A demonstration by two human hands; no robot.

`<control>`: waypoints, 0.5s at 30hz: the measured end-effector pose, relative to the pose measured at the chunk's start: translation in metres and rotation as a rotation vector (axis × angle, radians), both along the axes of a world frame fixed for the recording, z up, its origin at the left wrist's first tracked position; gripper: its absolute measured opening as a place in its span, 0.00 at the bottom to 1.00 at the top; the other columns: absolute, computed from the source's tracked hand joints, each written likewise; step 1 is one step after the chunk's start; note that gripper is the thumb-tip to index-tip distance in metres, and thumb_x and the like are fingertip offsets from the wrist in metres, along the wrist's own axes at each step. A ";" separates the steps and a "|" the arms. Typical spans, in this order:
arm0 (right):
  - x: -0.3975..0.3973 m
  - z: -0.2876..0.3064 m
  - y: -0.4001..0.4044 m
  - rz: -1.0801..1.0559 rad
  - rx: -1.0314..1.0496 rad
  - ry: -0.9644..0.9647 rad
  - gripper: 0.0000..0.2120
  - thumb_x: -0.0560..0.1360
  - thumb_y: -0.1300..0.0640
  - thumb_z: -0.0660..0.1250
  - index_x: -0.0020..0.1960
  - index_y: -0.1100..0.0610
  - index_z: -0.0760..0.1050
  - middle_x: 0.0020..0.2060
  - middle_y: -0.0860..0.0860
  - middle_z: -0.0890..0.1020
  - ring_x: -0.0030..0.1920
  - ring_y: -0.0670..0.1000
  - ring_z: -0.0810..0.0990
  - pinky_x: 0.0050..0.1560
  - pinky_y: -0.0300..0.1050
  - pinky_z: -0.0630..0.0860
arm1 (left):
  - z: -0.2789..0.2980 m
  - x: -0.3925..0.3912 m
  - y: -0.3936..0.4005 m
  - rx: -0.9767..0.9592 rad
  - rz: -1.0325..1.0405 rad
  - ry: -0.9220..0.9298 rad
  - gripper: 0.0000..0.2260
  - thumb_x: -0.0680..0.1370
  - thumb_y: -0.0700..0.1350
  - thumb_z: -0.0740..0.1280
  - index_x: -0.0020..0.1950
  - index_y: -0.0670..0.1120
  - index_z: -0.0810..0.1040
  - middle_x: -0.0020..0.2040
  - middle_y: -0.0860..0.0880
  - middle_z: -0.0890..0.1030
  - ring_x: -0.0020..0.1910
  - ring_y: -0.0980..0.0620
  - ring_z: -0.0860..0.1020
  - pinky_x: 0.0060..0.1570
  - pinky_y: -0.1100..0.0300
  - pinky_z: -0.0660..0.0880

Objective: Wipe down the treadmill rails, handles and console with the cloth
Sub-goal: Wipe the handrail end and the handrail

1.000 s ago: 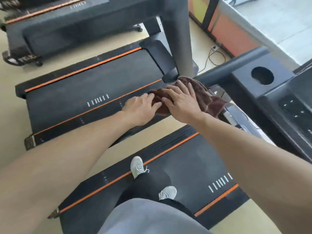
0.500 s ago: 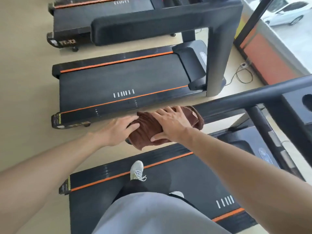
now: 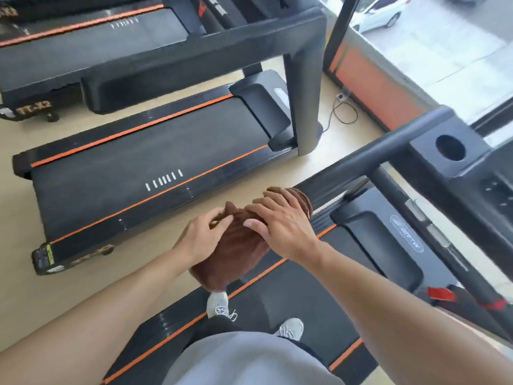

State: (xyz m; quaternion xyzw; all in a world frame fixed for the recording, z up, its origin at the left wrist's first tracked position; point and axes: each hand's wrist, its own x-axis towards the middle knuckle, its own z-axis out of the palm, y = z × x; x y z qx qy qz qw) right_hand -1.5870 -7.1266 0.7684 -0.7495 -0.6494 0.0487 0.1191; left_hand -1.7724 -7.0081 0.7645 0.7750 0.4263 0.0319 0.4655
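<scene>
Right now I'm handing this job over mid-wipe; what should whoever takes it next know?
Left hand: fingers on the near end of the brown cloth, loosely spread.
Right hand: palm and fingers flat over the cloth, pressing it on the left handrail.
The cloth is draped over the rail's near end, hanging below it.
The person stands on the belt.
Left to do, judging by position: far rail length, console, other side.
How much is already clean cannot be told.

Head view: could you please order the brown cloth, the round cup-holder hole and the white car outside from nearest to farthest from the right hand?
From the right hand:
1. Brown cloth, directly under the hand.
2. Round cup-holder hole, on the console, up and right.
3. White car, outside the window, top right.
</scene>
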 end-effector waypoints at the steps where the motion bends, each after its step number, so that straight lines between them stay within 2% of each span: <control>1: 0.005 -0.001 -0.006 -0.088 0.017 0.033 0.33 0.83 0.31 0.43 0.68 0.47 0.78 0.67 0.45 0.79 0.75 0.53 0.69 0.80 0.55 0.53 | 0.000 0.013 0.002 0.016 -0.010 -0.008 0.08 0.79 0.62 0.63 0.53 0.64 0.78 0.48 0.62 0.84 0.52 0.55 0.81 0.55 0.55 0.75; 3: 0.010 -0.006 -0.020 -0.299 0.110 0.117 0.27 0.84 0.34 0.50 0.72 0.47 0.74 0.76 0.47 0.71 0.80 0.53 0.59 0.81 0.55 0.50 | 0.002 0.044 0.004 0.071 -0.057 -0.026 0.10 0.76 0.65 0.62 0.53 0.64 0.77 0.47 0.60 0.84 0.52 0.50 0.82 0.55 0.50 0.78; 4: 0.009 -0.004 -0.027 -0.453 0.175 0.211 0.27 0.82 0.35 0.57 0.75 0.47 0.70 0.78 0.48 0.65 0.82 0.52 0.55 0.82 0.51 0.50 | 0.004 0.061 0.001 0.100 -0.089 -0.050 0.09 0.77 0.62 0.63 0.54 0.62 0.77 0.49 0.58 0.85 0.53 0.48 0.82 0.55 0.50 0.77; 5: 0.009 -0.003 -0.034 -0.659 0.227 0.377 0.32 0.79 0.35 0.65 0.78 0.47 0.65 0.80 0.46 0.61 0.82 0.49 0.52 0.81 0.47 0.50 | 0.007 0.079 -0.004 0.127 -0.127 -0.089 0.08 0.79 0.59 0.65 0.56 0.60 0.79 0.51 0.55 0.85 0.55 0.47 0.82 0.56 0.50 0.77; 6: 0.011 -0.004 -0.040 -0.873 0.266 0.642 0.40 0.75 0.37 0.72 0.80 0.47 0.60 0.80 0.45 0.60 0.81 0.46 0.54 0.79 0.44 0.52 | 0.011 0.096 -0.011 0.160 -0.159 -0.135 0.09 0.80 0.56 0.66 0.58 0.57 0.80 0.53 0.53 0.85 0.56 0.47 0.82 0.57 0.51 0.76; 8: 0.020 -0.004 -0.053 -1.150 0.347 1.364 0.49 0.69 0.44 0.81 0.81 0.49 0.57 0.75 0.47 0.71 0.75 0.48 0.70 0.73 0.46 0.68 | 0.014 0.125 -0.025 0.221 -0.212 -0.215 0.13 0.80 0.57 0.65 0.61 0.55 0.80 0.56 0.53 0.85 0.57 0.46 0.82 0.57 0.48 0.77; 9: 0.027 -0.009 -0.062 -1.174 0.359 1.671 0.47 0.69 0.47 0.82 0.80 0.49 0.61 0.70 0.49 0.77 0.69 0.52 0.78 0.67 0.49 0.76 | 0.015 0.138 -0.032 0.249 -0.243 -0.249 0.12 0.81 0.56 0.65 0.61 0.54 0.80 0.56 0.53 0.85 0.56 0.46 0.82 0.56 0.47 0.77; 10: 0.034 -0.011 -0.072 -1.165 0.354 1.814 0.39 0.71 0.49 0.80 0.77 0.50 0.67 0.65 0.52 0.82 0.64 0.55 0.82 0.61 0.50 0.80 | 0.018 0.151 -0.041 0.263 -0.284 -0.292 0.11 0.82 0.53 0.65 0.62 0.53 0.80 0.56 0.53 0.85 0.55 0.47 0.82 0.56 0.48 0.77; 12: 0.040 -0.009 -0.090 -1.098 0.341 1.788 0.17 0.79 0.53 0.73 0.67 0.52 0.77 0.57 0.55 0.86 0.57 0.56 0.85 0.58 0.48 0.80 | 0.022 0.172 -0.060 0.244 -0.410 -0.389 0.10 0.83 0.48 0.65 0.62 0.50 0.80 0.56 0.53 0.84 0.53 0.51 0.81 0.57 0.51 0.76; 13: 0.042 -0.008 -0.100 -1.074 0.363 1.754 0.09 0.81 0.55 0.70 0.61 0.52 0.79 0.52 0.53 0.86 0.53 0.53 0.85 0.59 0.48 0.79 | 0.028 0.181 -0.072 0.233 -0.482 -0.434 0.09 0.83 0.47 0.65 0.63 0.49 0.80 0.56 0.52 0.84 0.53 0.52 0.80 0.56 0.55 0.76; 14: 0.046 -0.004 -0.111 -1.076 0.409 1.724 0.05 0.81 0.57 0.69 0.57 0.53 0.80 0.49 0.52 0.86 0.50 0.51 0.84 0.58 0.47 0.79 | 0.033 0.190 -0.082 0.232 -0.555 -0.470 0.09 0.83 0.45 0.66 0.63 0.48 0.79 0.56 0.52 0.84 0.52 0.53 0.80 0.56 0.58 0.75; 15: 0.052 0.000 -0.123 -1.075 0.465 1.685 0.06 0.80 0.58 0.70 0.56 0.54 0.80 0.48 0.51 0.86 0.50 0.50 0.84 0.56 0.45 0.80 | 0.037 0.199 -0.092 0.245 -0.624 -0.505 0.09 0.83 0.45 0.66 0.63 0.47 0.79 0.55 0.52 0.83 0.51 0.54 0.80 0.54 0.60 0.75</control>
